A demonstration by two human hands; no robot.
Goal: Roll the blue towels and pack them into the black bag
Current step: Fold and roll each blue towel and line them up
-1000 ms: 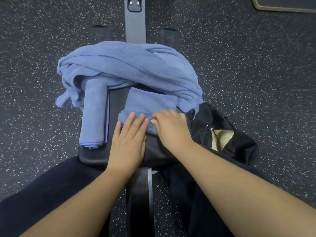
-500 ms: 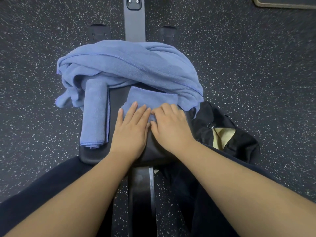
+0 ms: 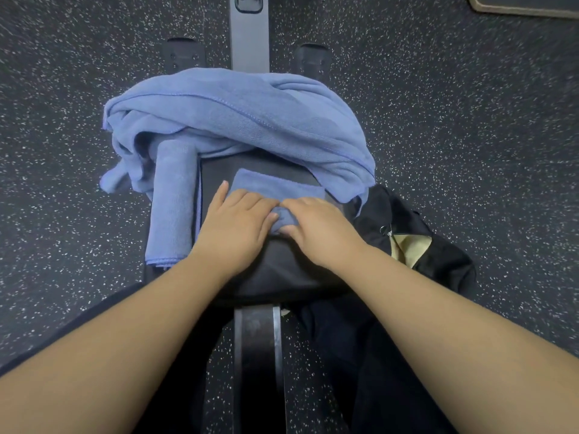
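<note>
On the bench pad [image 3: 275, 270], both hands' fingers [image 3: 250, 202] curl around a blue towel [image 3: 275, 186].

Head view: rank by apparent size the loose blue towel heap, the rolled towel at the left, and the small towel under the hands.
1. Loose blue towel heap, clearly largest.
2. Rolled towel.
3. Small towel, though the left hand and right hand cover its near part, so its full extent is hidden.

Dim, even overhead light with soft shadows — wide-angle bending at the edges, speckled floor [image 3: 470, 120] blurring toward the corners
</note>
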